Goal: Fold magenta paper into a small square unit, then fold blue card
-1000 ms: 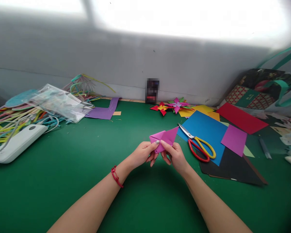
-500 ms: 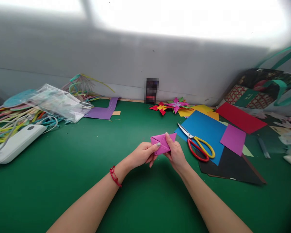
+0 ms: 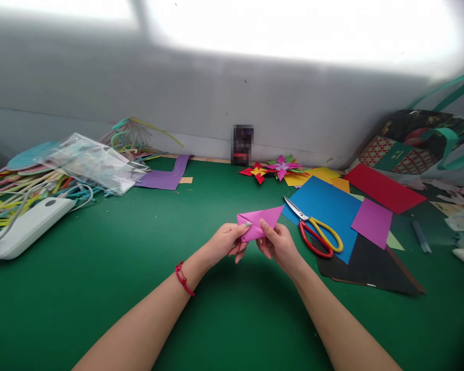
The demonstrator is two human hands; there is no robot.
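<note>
Between left hand (image 3: pixel 228 241) and right hand (image 3: pixel 281 246) in the head view: folded pink paper piece (image 3: pixel 257 218) with pointed corner. Left hand pinches its left end, right hand its lower right side. Right of right hand: steel scissors (image 3: pixel 303 216) with red and yellow handles, partly on blue paper sheet (image 3: pixel 317 198).

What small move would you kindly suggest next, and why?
Perhaps the right hand should smooth the folded pink paper with its thumb: that thumb rests on it near visible creases, while the left hand grips the opposite side.
</note>
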